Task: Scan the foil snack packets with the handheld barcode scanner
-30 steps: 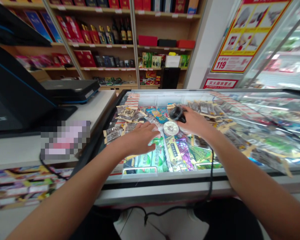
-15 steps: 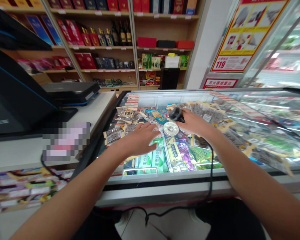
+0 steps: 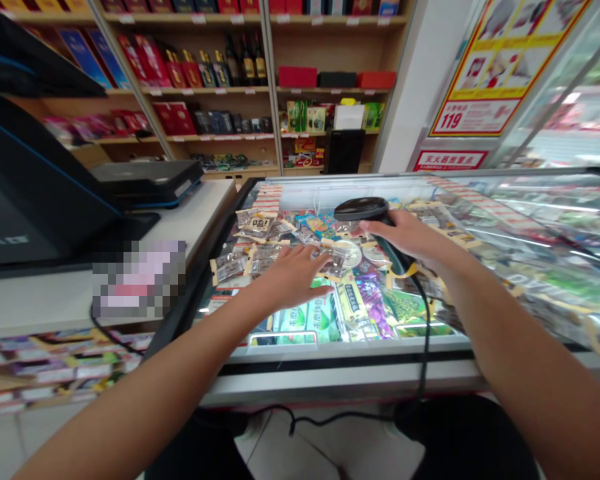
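A: The scanner (image 3: 363, 209) has swung round since half a second ago, so we see its length: head to the left, handle sloping down to the right.

B: And our grip?

A: Our right hand (image 3: 410, 230) is wrapped round the handle. Below and left of the scanner's head lies a small packet (image 3: 337, 259), now partly over the round tin (image 3: 353, 252).

B: Which hand is nearer it?

A: Our left hand (image 3: 297, 273), fingertips at the packet, thumb apart; whether they pinch it, we can't tell.

We've got smooth plastic on the scanner (image 3: 364, 209), glossy crinkled film on the packets (image 3: 257, 225), shiny freezer glass (image 3: 555, 208), and matt wood on the shelves (image 3: 330, 50)!
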{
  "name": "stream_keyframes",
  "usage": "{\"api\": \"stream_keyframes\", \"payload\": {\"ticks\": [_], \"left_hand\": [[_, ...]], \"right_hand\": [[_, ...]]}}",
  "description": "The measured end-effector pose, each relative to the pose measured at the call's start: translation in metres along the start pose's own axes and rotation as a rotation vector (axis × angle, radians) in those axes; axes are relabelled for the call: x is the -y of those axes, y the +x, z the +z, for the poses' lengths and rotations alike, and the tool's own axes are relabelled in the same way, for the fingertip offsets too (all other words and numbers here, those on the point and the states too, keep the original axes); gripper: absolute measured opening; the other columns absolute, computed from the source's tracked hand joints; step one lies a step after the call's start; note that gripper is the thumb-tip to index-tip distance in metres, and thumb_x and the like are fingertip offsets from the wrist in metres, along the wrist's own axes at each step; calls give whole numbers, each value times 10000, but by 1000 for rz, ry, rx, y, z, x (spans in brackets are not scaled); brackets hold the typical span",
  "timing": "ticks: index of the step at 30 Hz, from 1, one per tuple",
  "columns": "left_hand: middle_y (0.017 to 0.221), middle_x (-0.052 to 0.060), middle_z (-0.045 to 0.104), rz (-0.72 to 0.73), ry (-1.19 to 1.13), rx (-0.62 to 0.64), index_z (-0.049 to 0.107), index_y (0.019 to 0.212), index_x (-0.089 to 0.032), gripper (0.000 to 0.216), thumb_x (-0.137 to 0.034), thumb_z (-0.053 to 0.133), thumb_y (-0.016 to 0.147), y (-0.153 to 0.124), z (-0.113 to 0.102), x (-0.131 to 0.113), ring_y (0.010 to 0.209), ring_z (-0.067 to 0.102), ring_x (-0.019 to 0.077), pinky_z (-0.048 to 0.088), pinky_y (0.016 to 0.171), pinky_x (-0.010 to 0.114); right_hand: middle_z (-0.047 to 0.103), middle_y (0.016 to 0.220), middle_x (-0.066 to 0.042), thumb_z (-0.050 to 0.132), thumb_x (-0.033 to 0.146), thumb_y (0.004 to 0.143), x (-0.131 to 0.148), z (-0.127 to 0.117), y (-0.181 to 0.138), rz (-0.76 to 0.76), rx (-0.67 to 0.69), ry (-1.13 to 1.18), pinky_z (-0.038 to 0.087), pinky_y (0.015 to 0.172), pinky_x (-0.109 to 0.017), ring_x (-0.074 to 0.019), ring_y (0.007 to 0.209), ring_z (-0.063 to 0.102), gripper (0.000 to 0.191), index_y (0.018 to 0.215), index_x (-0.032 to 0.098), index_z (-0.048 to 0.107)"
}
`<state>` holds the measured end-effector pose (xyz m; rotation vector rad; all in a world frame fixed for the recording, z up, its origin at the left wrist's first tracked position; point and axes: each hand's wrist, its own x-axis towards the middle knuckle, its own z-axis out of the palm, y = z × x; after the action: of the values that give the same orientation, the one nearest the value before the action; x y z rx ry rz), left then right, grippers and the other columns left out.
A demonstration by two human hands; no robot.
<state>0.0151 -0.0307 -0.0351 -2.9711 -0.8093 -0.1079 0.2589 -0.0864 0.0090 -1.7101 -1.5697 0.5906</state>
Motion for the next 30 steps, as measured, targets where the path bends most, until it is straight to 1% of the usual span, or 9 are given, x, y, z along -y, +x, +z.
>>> {"api": "stream_keyframes", "payload": {"ticks": [5, 7, 9, 12, 15, 21, 24, 27, 30], "left_hand": [[1246, 131, 653, -67, 15, -76, 626, 1225, -217, 515, -634, 527, 940, 7, 4, -6, 1147, 589, 344, 400, 974, 527], [1218, 128, 658, -86, 41, -104, 644, 1172, -217, 473, -617, 539, 940, 9, 6, -8, 1107, 600, 336, 403, 944, 507], [1211, 128, 654, -88, 52, -110, 651, 1134, -216, 416, -574, 563, 943, 10, 6, -9, 1080, 604, 322, 403, 923, 481], [1150, 114, 660, -101, 14, -98, 662, 1039, -207, 382, -565, 618, 914, 10, 6, -5, 1066, 601, 305, 396, 924, 464], [1097, 119, 662, -151, -6, -107, 668, 933, -195, 481, -667, 641, 848, 9, 6, 0, 1069, 589, 328, 388, 936, 490], [1074, 143, 662, -219, 48, -81, 667, 853, -190, 563, -748, 600, 819, 11, 3, 6, 1098, 561, 358, 394, 917, 496], [1073, 138, 661, -227, 53, -72, 664, 853, -196, 568, -757, 586, 818, 11, 3, 8, 1105, 556, 357, 396, 915, 496], [1072, 134, 661, -223, 55, -83, 667, 868, -200, 539, -733, 597, 825, 11, 5, 9, 1112, 549, 354, 395, 926, 501], [1068, 136, 661, -211, 46, -83, 673, 868, -196, 498, -690, 610, 839, 11, 5, 10, 1116, 544, 360, 397, 926, 511]], "right_hand": [[606, 648, -37, 641, 597, 852, -2, 1, 1, 25, -9, 51, 404, 515, -281, -141, 549, 506, 456, 879, 149, 726], [607, 641, -38, 653, 581, 849, -1, -2, 0, 51, 28, 60, 398, 488, -275, -136, 532, 512, 423, 793, 163, 685], [616, 636, -38, 682, 577, 829, 0, -9, -3, 65, 118, 49, 412, 489, -276, -142, 534, 533, 408, 754, 177, 645], [640, 658, -35, 714, 599, 793, -3, -23, -8, 55, 271, 13, 455, 534, -296, -165, 575, 572, 411, 796, 193, 654], [672, 728, -46, 732, 630, 757, -9, -34, -11, 36, 353, -58, 494, 595, -329, -202, 657, 610, 439, 846, 203, 687], [730, 944, -70, 724, 670, 730, -17, -33, -6, -115, 568, -231, 537, 786, -398, -281, 896, 644, 508, 911, 196, 748], [731, 968, -65, 726, 657, 726, -19, -29, -4, -155, 596, -250, 533, 800, -396, -279, 909, 636, 509, 937, 195, 752], [707, 870, -54, 730, 632, 717, -17, -28, -5, -138, 599, -254, 528, 740, -379, -252, 818, 617, 469, 882, 193, 746], [665, 753, -24, 762, 569, 682, -15, -29, -7, -121, 558, -227, 512, 662, -354, -236, 742, 593, 364, 792, 223, 736]]}}
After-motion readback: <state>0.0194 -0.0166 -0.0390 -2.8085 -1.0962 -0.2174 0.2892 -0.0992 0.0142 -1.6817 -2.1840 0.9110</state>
